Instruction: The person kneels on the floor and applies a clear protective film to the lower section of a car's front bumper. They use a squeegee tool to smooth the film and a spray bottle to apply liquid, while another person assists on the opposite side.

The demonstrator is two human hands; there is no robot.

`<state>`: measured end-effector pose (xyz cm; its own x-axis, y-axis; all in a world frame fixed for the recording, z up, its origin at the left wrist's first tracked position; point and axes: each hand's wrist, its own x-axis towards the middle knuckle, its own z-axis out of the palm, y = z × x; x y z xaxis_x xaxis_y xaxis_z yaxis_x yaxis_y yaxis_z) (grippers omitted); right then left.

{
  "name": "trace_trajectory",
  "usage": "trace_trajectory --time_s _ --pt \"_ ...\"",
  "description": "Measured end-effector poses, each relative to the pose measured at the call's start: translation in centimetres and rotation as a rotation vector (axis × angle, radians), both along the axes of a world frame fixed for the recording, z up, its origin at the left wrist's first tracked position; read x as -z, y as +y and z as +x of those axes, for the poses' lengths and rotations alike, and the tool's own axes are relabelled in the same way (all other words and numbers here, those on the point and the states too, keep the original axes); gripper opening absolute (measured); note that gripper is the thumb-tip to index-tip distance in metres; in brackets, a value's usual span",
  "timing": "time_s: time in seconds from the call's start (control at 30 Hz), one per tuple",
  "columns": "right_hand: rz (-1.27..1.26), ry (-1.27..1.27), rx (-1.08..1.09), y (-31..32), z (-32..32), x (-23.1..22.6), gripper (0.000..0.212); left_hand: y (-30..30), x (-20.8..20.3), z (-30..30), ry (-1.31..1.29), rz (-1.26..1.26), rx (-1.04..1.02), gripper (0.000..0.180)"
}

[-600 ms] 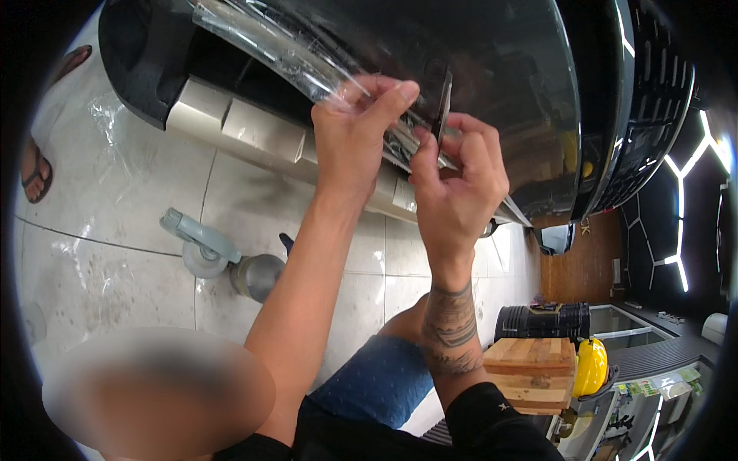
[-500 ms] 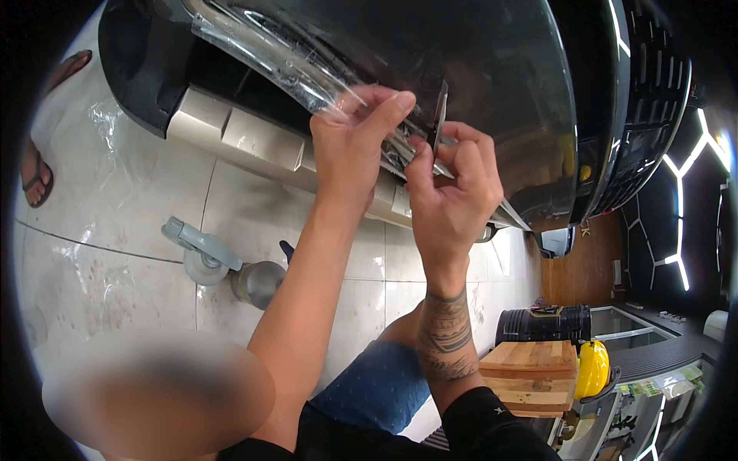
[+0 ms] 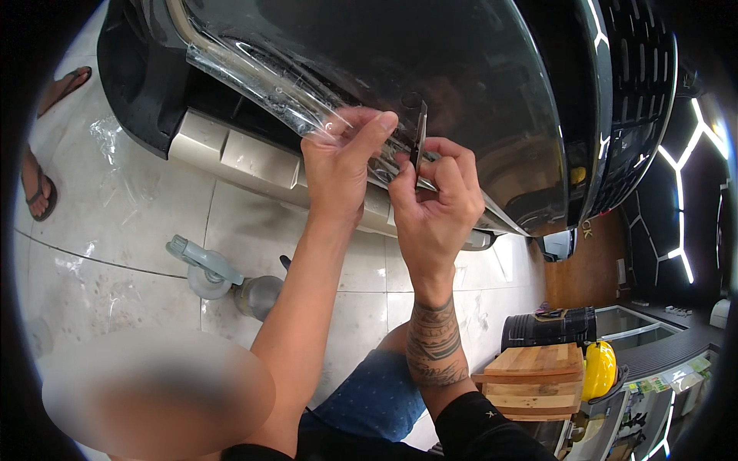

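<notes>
My left hand (image 3: 338,169) pinches the edge of a clear plastic film (image 3: 265,88) between thumb and fingers. The film stretches up and left along the edge of a dark, glossy car panel (image 3: 477,84), wrinkled and loose near my fingers. Just to the right, my right hand (image 3: 440,201) is closed around a thin cutter knife (image 3: 420,131). Its pointed blade stands upward in front of the panel; its lower part is hidden by my fingers. Both hands are close together, and I cannot tell whether the blade touches the film.
Below the panel runs a beige step-like sill (image 3: 257,161). A wheeled stool or stand with a grey caster (image 3: 204,265) is on the tiled floor. Another person's sandalled foot (image 3: 38,188) is at far left. A wooden box (image 3: 534,380) and yellow object (image 3: 600,370) stand at lower right.
Both hands have shifted slightly left and the right one a little lower, with the view moving too. The knife blade now points more straight up. Both grips stay the same.
</notes>
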<state>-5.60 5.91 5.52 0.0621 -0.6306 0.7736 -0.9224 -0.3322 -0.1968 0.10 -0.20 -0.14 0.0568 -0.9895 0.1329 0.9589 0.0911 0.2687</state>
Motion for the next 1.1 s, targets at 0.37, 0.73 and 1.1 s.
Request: trace_trajectory --time_s 0.37,0.73,1.1 --pt "-0.007 -0.078 0.056 0.0 1.0 0.9 0.012 0.0 0.3 0.1 -0.035 0.029 0.039 0.012" --pt "0.198 -0.483 -0.023 -0.1 3.2 1.7 0.015 -0.4 0.8 1.7 0.032 0.003 0.226 0.018" --pt "0.339 -1.066 -0.225 -1.2 5.0 1.9 0.02 -1.2 2.8 3.0 -0.023 -0.112 0.364 0.031"
